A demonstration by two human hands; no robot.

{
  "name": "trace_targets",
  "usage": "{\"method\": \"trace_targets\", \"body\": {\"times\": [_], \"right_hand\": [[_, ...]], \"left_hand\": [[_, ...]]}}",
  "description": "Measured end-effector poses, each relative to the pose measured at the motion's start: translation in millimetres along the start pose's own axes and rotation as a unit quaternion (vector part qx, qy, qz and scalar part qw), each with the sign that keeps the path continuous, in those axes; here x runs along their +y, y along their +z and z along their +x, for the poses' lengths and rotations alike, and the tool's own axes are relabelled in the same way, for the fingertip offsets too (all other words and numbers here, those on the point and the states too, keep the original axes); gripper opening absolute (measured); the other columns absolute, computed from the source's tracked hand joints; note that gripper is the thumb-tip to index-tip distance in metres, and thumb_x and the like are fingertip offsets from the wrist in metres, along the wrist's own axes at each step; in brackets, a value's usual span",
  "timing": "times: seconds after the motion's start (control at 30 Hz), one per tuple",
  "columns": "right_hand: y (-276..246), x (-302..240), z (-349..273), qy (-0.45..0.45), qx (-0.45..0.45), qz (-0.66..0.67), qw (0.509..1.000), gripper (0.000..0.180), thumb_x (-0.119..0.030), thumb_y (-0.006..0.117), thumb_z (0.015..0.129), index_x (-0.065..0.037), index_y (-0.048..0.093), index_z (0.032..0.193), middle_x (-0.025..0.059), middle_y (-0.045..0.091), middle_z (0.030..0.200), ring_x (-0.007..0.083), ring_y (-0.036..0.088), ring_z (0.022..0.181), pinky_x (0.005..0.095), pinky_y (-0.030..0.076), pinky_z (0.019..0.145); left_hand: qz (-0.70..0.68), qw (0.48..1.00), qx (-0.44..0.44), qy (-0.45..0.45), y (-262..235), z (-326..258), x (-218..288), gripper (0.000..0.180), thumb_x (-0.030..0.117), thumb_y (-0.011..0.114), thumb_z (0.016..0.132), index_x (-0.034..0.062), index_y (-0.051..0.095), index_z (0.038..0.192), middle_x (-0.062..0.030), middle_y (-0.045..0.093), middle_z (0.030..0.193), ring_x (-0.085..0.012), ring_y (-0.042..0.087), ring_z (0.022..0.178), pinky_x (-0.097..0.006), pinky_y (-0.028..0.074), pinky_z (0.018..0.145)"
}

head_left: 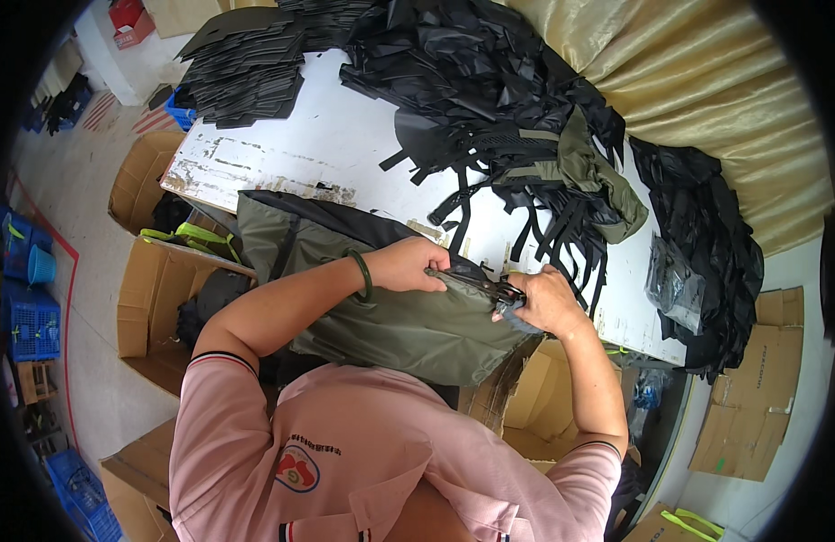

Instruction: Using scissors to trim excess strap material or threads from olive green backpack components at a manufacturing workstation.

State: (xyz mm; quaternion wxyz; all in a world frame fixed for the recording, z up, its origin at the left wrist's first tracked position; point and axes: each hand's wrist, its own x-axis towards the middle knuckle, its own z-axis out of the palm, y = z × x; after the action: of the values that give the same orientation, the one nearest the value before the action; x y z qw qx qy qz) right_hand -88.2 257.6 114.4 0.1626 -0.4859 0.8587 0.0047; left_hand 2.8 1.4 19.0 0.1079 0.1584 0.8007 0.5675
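An olive-green and black fabric bag piece [408,334] lies over the table's near edge and hangs down in front of me. My left hand [407,265], with a dark green bangle at its wrist, pinches the upper edge of this fabric. Just to the right, my right hand [546,303] is closed around a dark metal tool that looks like scissors [508,291]. Its tip points toward the left hand, along the fabric edge. The fingers partly hide the tool's handles, and a bit of grey material shows under them.
A white worn table [345,135] carries stacked black sheets [246,72], a heap of black fabric [454,72], and an olive bag with black straps [598,181]. More black pieces [707,244] hang at the right. Open cardboard boxes [155,298] stand left and below.
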Motion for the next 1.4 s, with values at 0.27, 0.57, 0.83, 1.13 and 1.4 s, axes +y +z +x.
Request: {"method": "trace_targets", "body": {"times": [0.27,0.57,0.83,1.13,1.4], "right_hand": [[8.3,7.6,-5.6,0.016,0.001,0.016,1.0,0.029,-0.014,0.073,0.064,-0.006,0.062,0.089,0.0201,0.064,0.074,0.0394,0.061,0.078,0.0434,0.046,0.08],[27.7,29.3,-15.6,0.077,0.047,0.094,0.992,0.019,-0.016,0.073,0.072,-0.002,0.063,0.082,0.0205,0.062,0.072,0.0397,0.059,0.067,0.0414,0.046,0.063],[41.2,40.2,-5.8,0.113,0.053,0.104,0.987,0.026,-0.02,0.073,0.074,0.0,0.058,0.081,0.0229,0.061,0.073,0.0409,0.058,0.069,0.0413,0.046,0.062],[16.6,-32.2,41.7,0.047,0.162,0.05,0.984,0.044,-0.038,0.084,0.063,-0.006,0.056,0.075,0.0112,0.058,0.062,0.0347,0.052,0.06,0.0423,0.044,0.06],[4.1,-141.6,109.5,-0.128,0.168,0.068,0.975,0.05,-0.048,0.081,0.062,-0.007,0.058,0.081,0.0077,0.062,0.072,0.027,0.059,0.072,0.0354,0.036,0.073]], "left_hand": [[0.033,0.999,0.025,0.031,-5.3,-7.1,-1.6,0.024,0.02,0.075,0.078,0.0018,0.062,0.084,-0.0088,0.062,0.081,-0.0183,0.059,0.075,-0.031,0.048,0.069],[0.369,0.921,0.096,-0.081,-99.9,-116.7,-48.5,0.023,0.028,0.078,0.07,0.0122,0.064,0.078,-0.0063,0.058,0.092,-0.0297,0.053,0.096,-0.042,0.038,0.084],[0.363,0.915,0.154,-0.08,-126.3,-165.8,-53.7,0.017,0.017,0.08,0.07,0.012,0.067,0.08,-0.0069,0.056,0.107,-0.0282,0.048,0.107,-0.04,0.036,0.092],[-0.095,0.98,0.141,-0.099,-126.4,-195.2,-17.0,0.014,0.013,0.072,0.081,0.0049,0.062,0.086,0.0022,0.061,0.091,-0.0076,0.053,0.089,-0.025,0.041,0.081],[-0.177,0.964,0.181,-0.083,-110.3,-207.4,-29.4,0.012,0.003,0.069,0.083,0.0046,0.059,0.089,0.0048,0.059,0.085,-0.0026,0.052,0.081,-0.02,0.043,0.073]]}}
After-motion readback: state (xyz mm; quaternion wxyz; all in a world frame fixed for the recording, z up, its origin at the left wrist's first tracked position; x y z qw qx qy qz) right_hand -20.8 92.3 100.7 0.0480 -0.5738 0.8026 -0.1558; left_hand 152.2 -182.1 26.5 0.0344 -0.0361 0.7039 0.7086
